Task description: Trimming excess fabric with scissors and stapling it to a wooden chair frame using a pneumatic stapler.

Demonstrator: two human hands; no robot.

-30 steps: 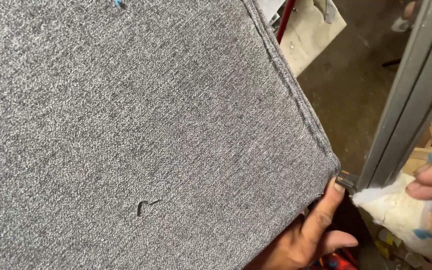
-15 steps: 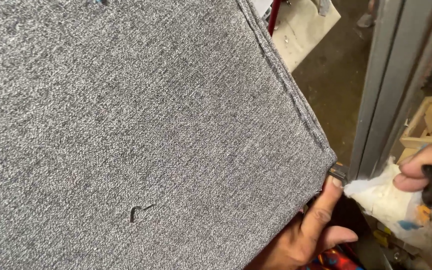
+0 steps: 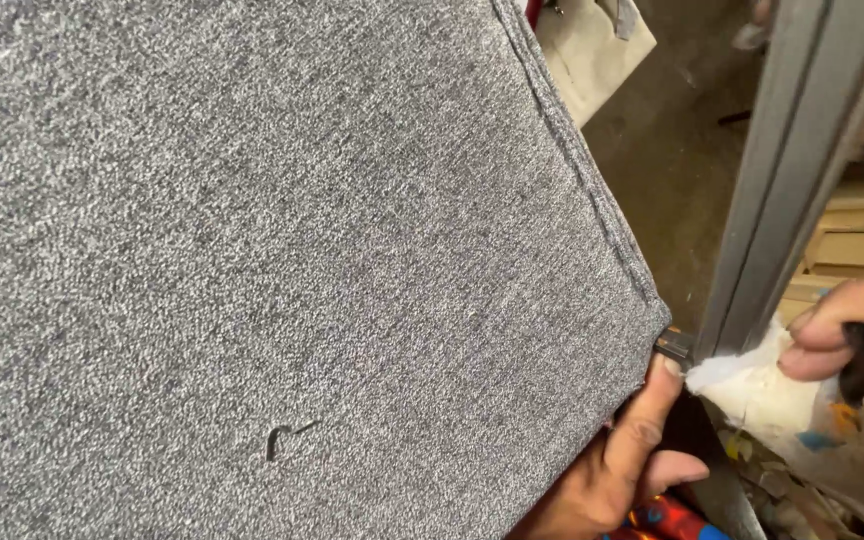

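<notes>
head cam: grey fabric panel, both hands working the near-right corner

head view is mostly one big grey woven fabric panel (image 3: 282,250), filling everything from the left edge across to a stitched seam (image 3: 577,160) that runs down the right side to the corner. there's a small dark loose thread (image 3: 285,437) lying on the fabric near the bottom.

left hand (image 3: 617,460) comes up from under the near-right corner, fingers spread a bit, with one fingertip pressed right against a small dark metal bit (image 3: 674,346) sticking out at the corner. it's not clamped around anything that i can see, more bracing than holding.

right hand (image 3: 847,325) is at the far right edge, fingers pressed together pinching a white rag (image 3: 767,395) plus some small dark thing i can't make out. the rag's tip is touching or just beside that metal bit.

progress-wise, my guess: the panel looks already covered and seamed, so the big work seems done. what's left looks like fiddly stuff at that one corner. can't see the underside, so can't say more.

behind it there's a grey metal post (image 3: 802,150), wooden slats (image 3: 852,245) and a dirty floor (image 3: 672,140).
</notes>
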